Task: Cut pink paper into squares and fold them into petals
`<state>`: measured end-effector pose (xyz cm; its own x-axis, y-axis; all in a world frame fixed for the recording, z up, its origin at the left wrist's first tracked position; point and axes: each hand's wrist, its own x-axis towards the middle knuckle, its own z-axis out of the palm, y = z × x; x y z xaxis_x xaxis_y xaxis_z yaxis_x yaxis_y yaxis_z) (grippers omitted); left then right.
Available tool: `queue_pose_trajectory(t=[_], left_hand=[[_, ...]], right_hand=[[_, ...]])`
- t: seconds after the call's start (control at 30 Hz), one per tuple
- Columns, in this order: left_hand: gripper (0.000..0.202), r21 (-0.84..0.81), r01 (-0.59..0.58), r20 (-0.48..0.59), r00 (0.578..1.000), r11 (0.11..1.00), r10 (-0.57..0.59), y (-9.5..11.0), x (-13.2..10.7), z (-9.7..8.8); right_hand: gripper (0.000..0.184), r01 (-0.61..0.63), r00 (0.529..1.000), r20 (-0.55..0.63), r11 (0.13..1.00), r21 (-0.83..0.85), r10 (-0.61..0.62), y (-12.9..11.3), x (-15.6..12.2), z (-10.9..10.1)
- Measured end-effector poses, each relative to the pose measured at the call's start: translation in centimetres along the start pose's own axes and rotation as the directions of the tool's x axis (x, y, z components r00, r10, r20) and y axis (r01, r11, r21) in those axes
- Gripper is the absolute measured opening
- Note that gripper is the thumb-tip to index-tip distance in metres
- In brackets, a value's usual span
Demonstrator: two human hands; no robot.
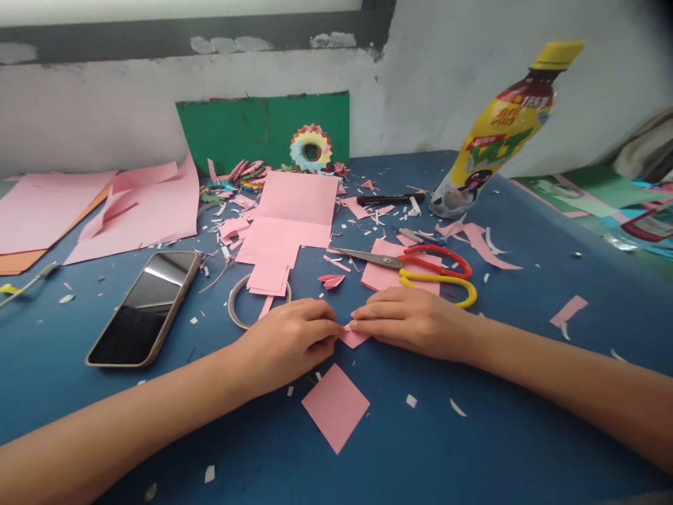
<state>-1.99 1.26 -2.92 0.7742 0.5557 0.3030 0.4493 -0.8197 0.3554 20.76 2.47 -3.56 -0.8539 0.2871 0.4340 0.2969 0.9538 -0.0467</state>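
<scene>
Both hands meet at a small folded piece of pink paper [354, 338] on the blue table. My left hand [297, 333] pinches its left side, and my right hand [415, 322] presses its right side with the fingertips. Much of the paper is hidden under the fingers. Nearer to me lies a flat pink paper square [336, 408], turned like a diamond. Just beyond the hands is a small folded pink paper piece [331, 281]. Scissors [389, 260] with a red and a yellow handle rest on pink paper squares [374, 279] beyond my right hand.
A phone [144, 308] lies at left, near a tape roll [232, 308] and large pink sheets [152, 203]. A drink bottle [491, 140] stands back right, beside a black pen [389, 199]. A green board [231, 130] leans on the wall behind a paper ring [298, 149]. Scraps litter the table.
</scene>
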Motion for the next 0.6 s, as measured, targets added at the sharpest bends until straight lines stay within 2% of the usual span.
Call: queue_pose_trajectory(t=[0.27, 0.47, 0.6], left_hand=[[0.025, 0.173, -0.133, 0.128, 0.986, 0.976, 0.111, 0.1, 0.1, -0.8], [0.027, 0.257, -0.155, 0.166, 0.979, 0.954, 0.114, 0.3, 0.2, -1.0], [0.024, 0.364, -0.277, 0.279, 0.943, 0.889, 0.180, 0.3, 0.1, -1.4]], right_hand=[[0.031, 0.021, 0.998, 0.059, 1.000, -0.014, -0.021, 0.0, 0.2, -0.3], [0.033, 0.038, 0.995, 0.097, 0.999, -0.039, -0.034, -0.1, 0.3, -0.4], [0.032, 0.051, 0.993, 0.105, 0.998, -0.043, -0.046, -0.1, 0.4, -0.5]])
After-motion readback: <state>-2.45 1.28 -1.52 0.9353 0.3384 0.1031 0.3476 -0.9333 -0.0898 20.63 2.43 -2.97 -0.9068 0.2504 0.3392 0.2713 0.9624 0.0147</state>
